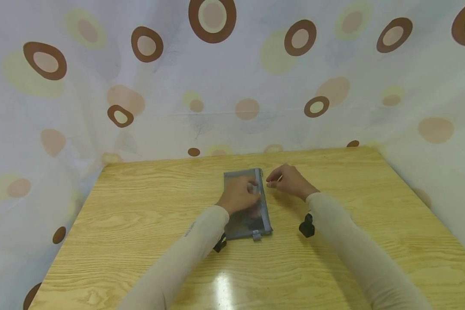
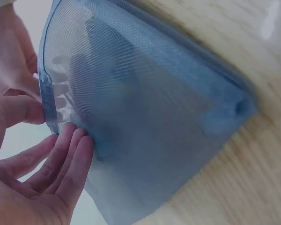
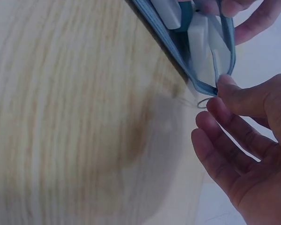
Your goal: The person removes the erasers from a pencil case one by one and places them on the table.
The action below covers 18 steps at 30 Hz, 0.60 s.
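A grey-blue mesh zipper pouch [image 1: 243, 228] lies on the wooden table, its zipper edge toward the right. My left hand [image 1: 240, 194] is over it; in the left wrist view the thumb and fingers pinch the pouch's edge [image 2: 48, 96]. Beside the far end of the zipper is my right hand [image 1: 291, 181]. In the right wrist view its thumb and forefinger pinch the pouch's corner, next to a thin metal ring [image 3: 203, 103]. The mouth gapes there, showing white items [image 3: 200, 44] inside whose kind I cannot tell. Dark contents show dimly through the mesh.
The wooden table [image 1: 147, 206] runs around the pouch on every side. A white sheet with brown and yellow circles [image 1: 232, 133] hangs behind the table and along both sides. Small black devices [image 1: 307, 226] sit at both wrists.
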Tool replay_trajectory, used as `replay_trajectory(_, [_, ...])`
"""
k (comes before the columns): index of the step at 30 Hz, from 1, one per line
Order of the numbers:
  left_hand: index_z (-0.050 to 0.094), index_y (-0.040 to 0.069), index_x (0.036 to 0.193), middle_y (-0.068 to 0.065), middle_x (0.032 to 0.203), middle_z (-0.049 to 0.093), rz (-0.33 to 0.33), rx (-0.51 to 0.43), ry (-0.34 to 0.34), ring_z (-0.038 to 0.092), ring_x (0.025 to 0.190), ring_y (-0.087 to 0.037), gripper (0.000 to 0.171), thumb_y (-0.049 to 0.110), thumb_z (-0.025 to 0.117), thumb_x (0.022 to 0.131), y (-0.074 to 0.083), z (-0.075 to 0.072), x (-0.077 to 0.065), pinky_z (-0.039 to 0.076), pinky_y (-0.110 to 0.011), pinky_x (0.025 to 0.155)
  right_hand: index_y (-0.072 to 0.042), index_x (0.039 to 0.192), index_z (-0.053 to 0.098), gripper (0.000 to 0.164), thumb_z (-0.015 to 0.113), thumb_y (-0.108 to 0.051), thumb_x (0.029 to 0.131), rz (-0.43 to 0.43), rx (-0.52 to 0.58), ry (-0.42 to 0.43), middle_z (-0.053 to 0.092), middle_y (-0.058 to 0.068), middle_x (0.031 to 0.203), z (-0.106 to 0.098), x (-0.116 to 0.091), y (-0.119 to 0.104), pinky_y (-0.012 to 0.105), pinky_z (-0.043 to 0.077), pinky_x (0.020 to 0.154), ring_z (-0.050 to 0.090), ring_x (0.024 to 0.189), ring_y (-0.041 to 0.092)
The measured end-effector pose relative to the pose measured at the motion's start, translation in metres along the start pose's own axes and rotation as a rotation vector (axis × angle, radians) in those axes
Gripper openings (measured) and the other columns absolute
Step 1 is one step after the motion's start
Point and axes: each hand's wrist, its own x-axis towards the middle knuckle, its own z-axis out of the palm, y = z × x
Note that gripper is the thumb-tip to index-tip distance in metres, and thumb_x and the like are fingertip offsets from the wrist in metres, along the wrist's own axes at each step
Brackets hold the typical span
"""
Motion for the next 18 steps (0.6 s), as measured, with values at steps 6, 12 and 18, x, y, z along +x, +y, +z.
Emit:
replay_trajectory(6, [0.069,0.003,0.124,-0.008,0.100,0.074,-0.023,-0.085,-0.020,0.069,0.087,-0.017,0.034,0.015,0.072,0.092,-0.006,-0.002,0.000,0.058,-0.032,0.074,0.000,0.101,0.079,0.012,0.073,-0.007,0.093,-0.004,-0.019,-0.044,0.076,0.010,0.098,0.011,-0.001,-0.003,0.041,0.057,0.076,0.067,0.085,0.022])
replay_trajectory(12, [0.071,0.004,0.121,-0.006,0.097,0.074,-0.055,-0.119,-0.024,0.068,0.085,-0.015,0.031,0.014,0.072,0.091,-0.007,-0.004,-0.001,0.057,-0.031,0.073,-0.002,0.096,0.081,0.010,0.077,-0.009,0.090,-0.011,-0.063,-0.074,0.077,0.007,0.094,0.020,-0.002,-0.002,0.047,0.057,0.084,0.070,0.093,0.026])
replay_trajectory(18, [0.072,0.004,0.117,-0.007,0.097,0.075,-0.061,-0.127,-0.020,0.069,0.087,-0.016,0.027,0.013,0.071,0.091,-0.006,-0.004,-0.004,0.058,-0.032,0.074,0.000,0.095,0.080,0.012,0.079,-0.009,0.088,-0.028,-0.126,-0.082,0.077,0.011,0.096,0.026,-0.001,0.000,0.047,0.058,0.085,0.071,0.098,0.030])
